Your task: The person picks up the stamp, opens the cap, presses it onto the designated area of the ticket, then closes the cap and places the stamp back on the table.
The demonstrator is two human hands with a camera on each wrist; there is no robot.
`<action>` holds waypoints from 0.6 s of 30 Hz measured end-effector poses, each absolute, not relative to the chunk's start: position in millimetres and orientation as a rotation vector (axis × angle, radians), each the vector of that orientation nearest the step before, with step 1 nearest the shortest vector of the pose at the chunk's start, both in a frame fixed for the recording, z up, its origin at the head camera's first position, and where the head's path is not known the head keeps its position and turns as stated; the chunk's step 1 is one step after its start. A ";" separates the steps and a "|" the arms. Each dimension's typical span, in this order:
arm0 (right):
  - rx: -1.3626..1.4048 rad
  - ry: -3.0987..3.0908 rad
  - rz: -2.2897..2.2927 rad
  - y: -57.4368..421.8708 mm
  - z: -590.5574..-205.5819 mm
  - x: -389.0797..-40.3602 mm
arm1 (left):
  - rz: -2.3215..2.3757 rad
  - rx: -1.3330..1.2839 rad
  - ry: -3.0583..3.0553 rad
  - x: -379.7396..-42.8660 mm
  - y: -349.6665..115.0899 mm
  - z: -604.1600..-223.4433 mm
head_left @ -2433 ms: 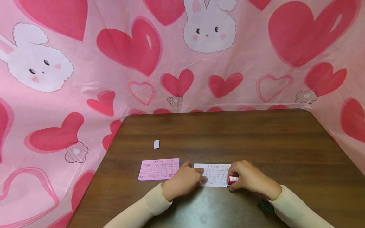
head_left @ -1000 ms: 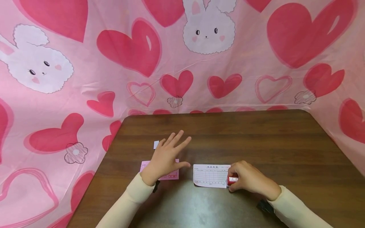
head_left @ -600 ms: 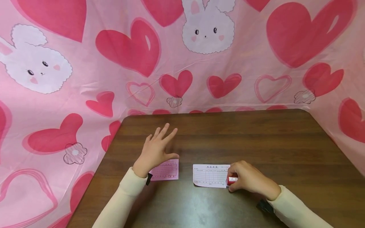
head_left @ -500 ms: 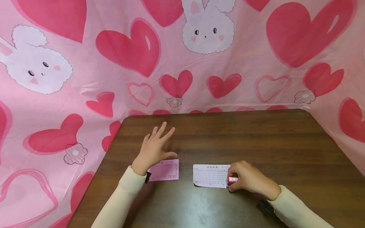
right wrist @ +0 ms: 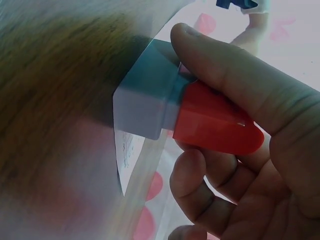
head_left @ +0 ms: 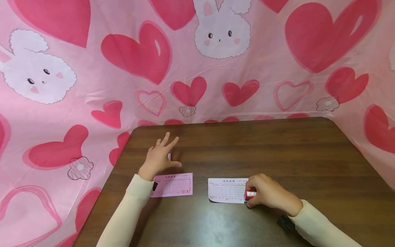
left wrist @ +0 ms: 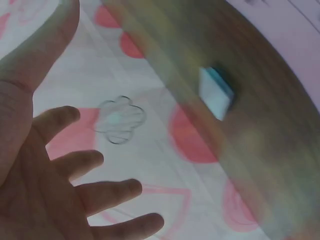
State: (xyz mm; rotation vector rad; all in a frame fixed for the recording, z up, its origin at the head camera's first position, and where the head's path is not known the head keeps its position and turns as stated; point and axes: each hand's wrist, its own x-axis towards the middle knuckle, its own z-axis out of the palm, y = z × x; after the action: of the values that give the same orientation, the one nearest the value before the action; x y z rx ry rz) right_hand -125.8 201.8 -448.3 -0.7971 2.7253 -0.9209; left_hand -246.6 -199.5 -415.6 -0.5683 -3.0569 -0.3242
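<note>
Head view had it all laid out: the right hand sat low on the dark wood-grain table, fingers curled tight round a small red plastic stamp, its grip clamped on that stamp at the right edge of a white printed paper slip. Right wrist view came in close: the stamp's glossy red rounded handle met a pale square base, pinched between thumb and curled fingers, with the slip's thin edge just below.

Over to the left hand: fingers spread and straight, grip apart and holding nothing, right at a small white rectangular block whose edge peeked out beside the palm. Left wrist view showed that block as a flat pale tile near the table's rounded edge, blurred; touching or not, I could not tell. A pink printed paper slip lay flat just beside the cream sleeve.

Behind the table hung a smooth, creased pink sheet with red hearts and fluffy white rabbits.
</note>
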 end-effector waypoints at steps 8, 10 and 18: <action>-0.834 2.781 -0.878 202.3 -449.9 -126.1 | -0.338 -0.534 -3.134 -266.5 -216.8 -427.9; -0.837 2.785 -0.872 202.4 -450.3 -126.0 | -0.330 -0.531 -3.147 -268.7 -219.1 -430.0; -0.846 2.790 -0.876 202.4 -449.6 -125.9 | -0.337 -0.515 -3.198 -273.7 -223.1 -433.8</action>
State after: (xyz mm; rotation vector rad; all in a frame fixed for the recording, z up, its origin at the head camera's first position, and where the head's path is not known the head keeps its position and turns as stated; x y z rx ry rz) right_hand -125.9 202.4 -449.6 -0.8458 2.7896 -0.8760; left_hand -273.7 -223.1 -433.8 -0.5152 -3.1984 -0.3367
